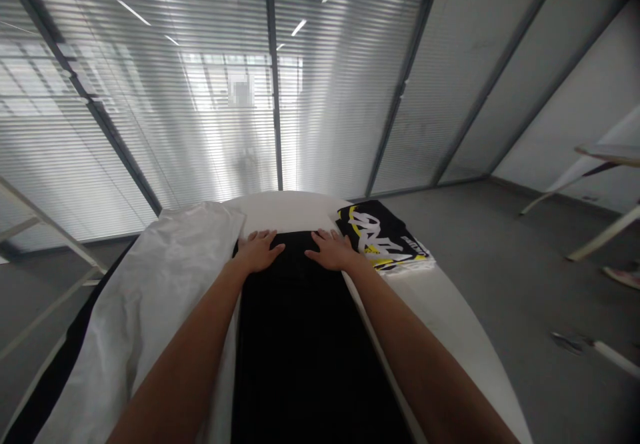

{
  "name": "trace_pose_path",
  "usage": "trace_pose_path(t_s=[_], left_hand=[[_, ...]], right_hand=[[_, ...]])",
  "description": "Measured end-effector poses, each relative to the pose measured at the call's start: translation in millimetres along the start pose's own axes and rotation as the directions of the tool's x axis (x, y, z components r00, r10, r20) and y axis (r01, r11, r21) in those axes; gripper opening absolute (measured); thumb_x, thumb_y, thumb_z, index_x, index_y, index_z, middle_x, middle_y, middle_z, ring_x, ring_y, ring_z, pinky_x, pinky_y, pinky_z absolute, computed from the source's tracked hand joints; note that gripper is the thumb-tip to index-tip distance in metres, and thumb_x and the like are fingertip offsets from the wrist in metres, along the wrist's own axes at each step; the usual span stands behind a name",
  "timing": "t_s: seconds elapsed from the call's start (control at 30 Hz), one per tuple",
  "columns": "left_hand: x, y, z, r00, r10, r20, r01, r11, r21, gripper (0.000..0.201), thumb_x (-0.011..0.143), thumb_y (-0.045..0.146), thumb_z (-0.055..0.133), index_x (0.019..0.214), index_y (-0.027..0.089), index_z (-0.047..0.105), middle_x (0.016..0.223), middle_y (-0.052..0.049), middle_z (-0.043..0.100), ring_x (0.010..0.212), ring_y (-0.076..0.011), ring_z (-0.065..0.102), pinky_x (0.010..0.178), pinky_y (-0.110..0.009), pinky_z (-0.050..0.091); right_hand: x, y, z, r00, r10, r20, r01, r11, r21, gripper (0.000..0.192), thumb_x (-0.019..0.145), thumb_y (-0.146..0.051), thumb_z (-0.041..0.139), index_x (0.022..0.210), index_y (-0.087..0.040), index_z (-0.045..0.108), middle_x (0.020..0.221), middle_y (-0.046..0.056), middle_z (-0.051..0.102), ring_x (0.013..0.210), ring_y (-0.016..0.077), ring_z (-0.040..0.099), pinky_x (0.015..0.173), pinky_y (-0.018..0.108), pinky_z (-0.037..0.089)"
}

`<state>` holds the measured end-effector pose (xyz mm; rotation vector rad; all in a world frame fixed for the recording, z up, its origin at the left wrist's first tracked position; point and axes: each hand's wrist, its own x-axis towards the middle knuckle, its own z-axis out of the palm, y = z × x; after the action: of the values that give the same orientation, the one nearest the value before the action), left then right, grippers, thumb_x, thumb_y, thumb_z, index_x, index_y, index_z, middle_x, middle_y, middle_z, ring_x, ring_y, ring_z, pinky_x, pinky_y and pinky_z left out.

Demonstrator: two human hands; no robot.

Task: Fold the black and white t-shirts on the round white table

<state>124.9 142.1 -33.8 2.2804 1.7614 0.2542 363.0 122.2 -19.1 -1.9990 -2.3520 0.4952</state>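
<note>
A long black cloth (300, 337) lies flat down the middle of a white table (450, 311), running from the near edge of the view to its far end, where both hands rest on it. The left hand (257, 251) lies palm down on the far left corner of the black cloth, fingers spread and flat, gripping nothing. The right hand (333, 251) lies the same way on the far right corner, open and pressing on the fabric rather than grasping it. The two hands are near each other, with a strip of black cloth between them. Just left of the black cloth, touching its edge, a white cloth (150, 297) lies rumpled along the table. Just right of the black cloth's far end, beside the right hand, sits a folded black shirt with yellow and white print (383, 237). Beyond the black cloth stands a glass wall with blinds (200, 97).
</note>
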Motion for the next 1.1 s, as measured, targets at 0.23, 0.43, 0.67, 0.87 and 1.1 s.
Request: trace_pose_path(t_s=[0.23,0.43,0.67,0.87,1.1], left_hand=[[10,-13,-12.4,0.996,-0.033,-0.088,0.035,0.999,0.021,0.051,0.092,0.048,0.039,0.131,0.023,0.059,0.133,-0.014,0.060,0.125,-0.0329,0.052,0.102,-0.047,0.039],[11,-23,-7.0,0.988,-0.064,-0.140,0.058,0.997,-0.048,0.043,0.087,0.043,0.050,0.124,0.025,0.064,0.129,-0.013,0.063,0.121,-0.0346,0.054,0.100,-0.052,0.039],[19,-31,-7.4,0.970,-0.002,-0.245,-0.095,0.918,-0.384,0.035,0.078,0.030,0.061,0.111,0.019,0.071,0.114,-0.010,0.069,0.104,-0.0257,0.064,0.096,-0.038,0.045],[13,-23,-16.6,0.970,-0.109,-0.219,-0.081,0.701,-0.708,0.041,0.067,0.028,0.070,0.107,0.017,0.072,0.101,-0.009,0.071,0.090,-0.0224,0.066,0.086,-0.036,0.049],[10,-25,-21.9,0.986,-0.158,-0.056,0.053,0.611,-0.790,0.043,0.066,0.027,0.069,0.108,0.014,0.069,0.081,-0.006,0.072,0.069,-0.0180,0.064,0.065,-0.029,0.047]], right_hand=[[4,0,-9,0.984,-0.017,-0.178,0.043,0.989,0.142,0.061,0.094,-0.046,0.039,0.150,-0.022,0.034,0.153,0.010,0.038,0.139,0.0316,0.036,0.110,0.053,0.030],[13,2,9,0.954,0.087,-0.288,-0.038,0.984,0.173,0.057,0.094,-0.043,0.041,0.146,-0.019,0.040,0.145,0.014,0.049,0.133,0.0355,0.041,0.106,0.061,0.029],[28,19,13,0.904,0.177,-0.389,0.072,0.835,0.546,0.047,0.078,-0.015,0.057,0.125,-0.017,0.061,0.126,0.013,0.062,0.118,0.0249,0.056,0.104,0.041,0.040],[31,22,7,0.913,0.220,-0.344,0.105,0.688,0.718,0.047,0.076,-0.011,0.055,0.123,-0.013,0.060,0.118,0.012,0.067,0.101,0.0188,0.066,0.087,0.031,0.051],[31,18,1,0.910,0.304,-0.282,-0.003,0.686,0.728,0.052,0.079,-0.016,0.055,0.131,-0.013,0.055,0.120,0.013,0.067,0.100,0.0191,0.067,0.085,0.028,0.051]])
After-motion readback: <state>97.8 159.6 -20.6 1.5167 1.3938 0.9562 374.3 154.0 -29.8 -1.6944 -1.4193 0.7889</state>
